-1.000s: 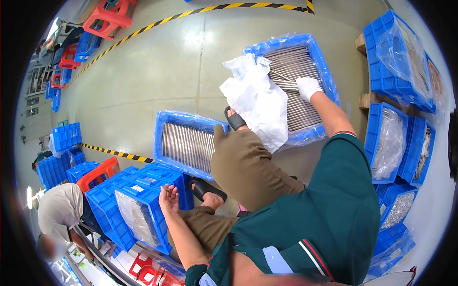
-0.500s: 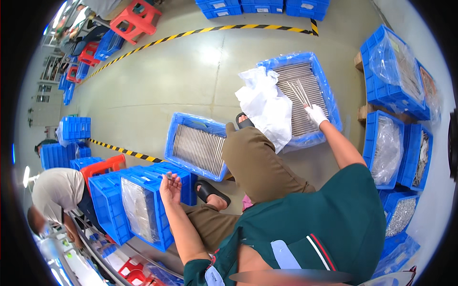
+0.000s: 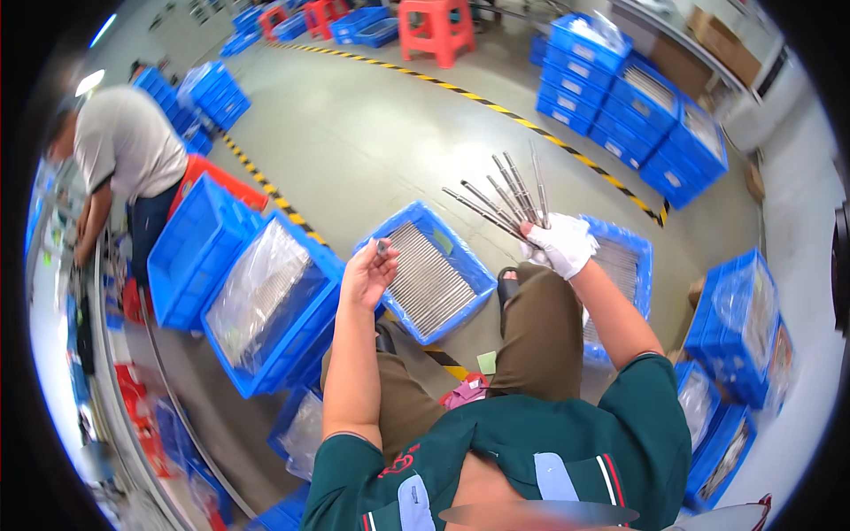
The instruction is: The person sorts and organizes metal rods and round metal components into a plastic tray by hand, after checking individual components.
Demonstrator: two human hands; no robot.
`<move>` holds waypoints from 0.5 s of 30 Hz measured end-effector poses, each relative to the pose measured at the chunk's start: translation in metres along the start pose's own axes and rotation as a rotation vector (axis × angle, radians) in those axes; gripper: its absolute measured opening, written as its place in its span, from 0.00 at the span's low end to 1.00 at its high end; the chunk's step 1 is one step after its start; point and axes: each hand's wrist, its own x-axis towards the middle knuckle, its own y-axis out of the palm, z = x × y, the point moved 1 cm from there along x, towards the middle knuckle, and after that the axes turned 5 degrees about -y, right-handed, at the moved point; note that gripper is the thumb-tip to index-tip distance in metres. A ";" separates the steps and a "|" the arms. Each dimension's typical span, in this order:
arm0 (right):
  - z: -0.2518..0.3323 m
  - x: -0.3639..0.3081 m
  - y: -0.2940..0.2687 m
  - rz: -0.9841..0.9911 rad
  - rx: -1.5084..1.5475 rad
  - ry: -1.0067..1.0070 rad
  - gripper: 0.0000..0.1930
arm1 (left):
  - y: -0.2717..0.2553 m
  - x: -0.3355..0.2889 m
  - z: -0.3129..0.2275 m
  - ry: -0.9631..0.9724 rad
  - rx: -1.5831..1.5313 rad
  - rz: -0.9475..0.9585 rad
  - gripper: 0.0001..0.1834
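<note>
My right hand (image 3: 564, 246), in a white glove, is closed around several slim metal rods (image 3: 516, 196) with dark stepped ends. They fan out up and to the left from the fingers. Between the curled bare fingers of my left hand (image 3: 365, 276) sits a small dark metal piece (image 3: 382, 247), short and round-ended; its exact kind cannot be made out. That hand is at the left edge of a blue crate (image 3: 480, 276) filled with rows of similar rods. Behind the gloved hand and forearm, a second plastic-lined blue crate (image 3: 644, 281) of rods is partly hidden.
Stacked blue crates (image 3: 329, 305) stand close on my left, one covered with clear plastic (image 3: 266, 288). More crates (image 3: 730, 327) line the wall at right, and others (image 3: 611, 97) stand far right. Yellow-black tape (image 3: 496, 108) crosses the floor. A person (image 3: 133, 142) bends at a bench on the left.
The view has swung left. My right hand has lifted its rods away from the right crate and brought them nearer my left hand, which still holds the small piece.
</note>
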 end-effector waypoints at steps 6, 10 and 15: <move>0.013 0.038 0.097 0.273 0.062 0.055 0.10 | -0.015 -0.016 -0.028 0.158 -0.159 -0.009 0.11; 0.008 0.049 0.137 0.396 0.070 0.086 0.11 | -0.024 -0.021 -0.034 0.198 -0.227 -0.018 0.10; -0.010 0.052 0.152 0.442 0.080 0.161 0.08 | -0.018 -0.037 -0.038 0.142 -0.142 0.051 0.07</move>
